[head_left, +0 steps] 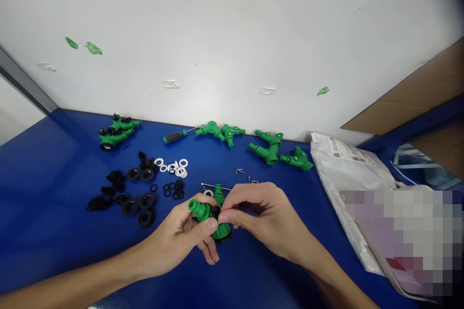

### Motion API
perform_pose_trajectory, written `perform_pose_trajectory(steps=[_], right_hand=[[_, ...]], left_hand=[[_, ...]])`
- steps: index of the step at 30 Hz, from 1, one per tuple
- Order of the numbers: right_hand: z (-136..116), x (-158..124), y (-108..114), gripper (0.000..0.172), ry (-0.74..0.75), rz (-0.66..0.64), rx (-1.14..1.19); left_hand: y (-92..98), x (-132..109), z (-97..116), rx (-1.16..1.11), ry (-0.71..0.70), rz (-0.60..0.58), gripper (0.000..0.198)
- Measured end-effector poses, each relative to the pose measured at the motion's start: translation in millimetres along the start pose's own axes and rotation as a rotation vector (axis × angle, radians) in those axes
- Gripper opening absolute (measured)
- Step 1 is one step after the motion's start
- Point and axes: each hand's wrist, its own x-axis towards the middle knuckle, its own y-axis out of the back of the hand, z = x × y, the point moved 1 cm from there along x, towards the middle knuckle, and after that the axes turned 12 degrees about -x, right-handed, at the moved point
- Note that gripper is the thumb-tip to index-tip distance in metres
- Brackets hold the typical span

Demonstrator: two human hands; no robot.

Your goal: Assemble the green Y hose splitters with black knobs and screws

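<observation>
inside the grasping left hand (181,232) lies a green connector (205,210), right hand (266,212) pinching its black part (215,211)

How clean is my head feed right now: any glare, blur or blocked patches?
Head view: soft glare on the white wall; dark upper-right corner; pixelated block at lower right hiding what lies there; left hand and right hand fairly clear; small black part at the fingertips too indistinct to read.

Single head cam, above and behind the fingers (241,195), fairly near them, pitched forward-down; blue tabletop (65,174) around them, white wall (217,24) beyond.
</observation>
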Motion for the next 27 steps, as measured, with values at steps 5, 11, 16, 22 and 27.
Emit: perform_pose_trajectory(steps=[5, 11, 16, 22, 27], right_hand=[[4.5, 1.6, -5.3, 0.027, -0.09, 0.011, 0.025], [8.8, 2.4, -9.7, 0.026, -0.002, 0.141, 0.055], [5.6, -0.3, -1.5, 0.012, 0.162, 0.12, -0.013], [3.1, -2.8, 2.6, 0.01, 0.174, 0.061, -0.061], [5.3, -2.7, 0.3, 0.015, 0.128, 0.067, -0.057]], left_hand=[[0.5, -1.2, -0.7, -0.012, 0.047, 0.014, 0.034], [-2.0, 3.3, 2.7, -0.108, 0.063, 0.032, 0.043], [-2.0, 3.3, 4.4, -0.123, 0.046, 0.023, 0.04], [-0.7, 1.3, 2.7, -0.062, 0.036, 0.029, 0.04], [-0.2, 1.0, 3.5, -0.035, 0.032, 0.025, 0.038]])
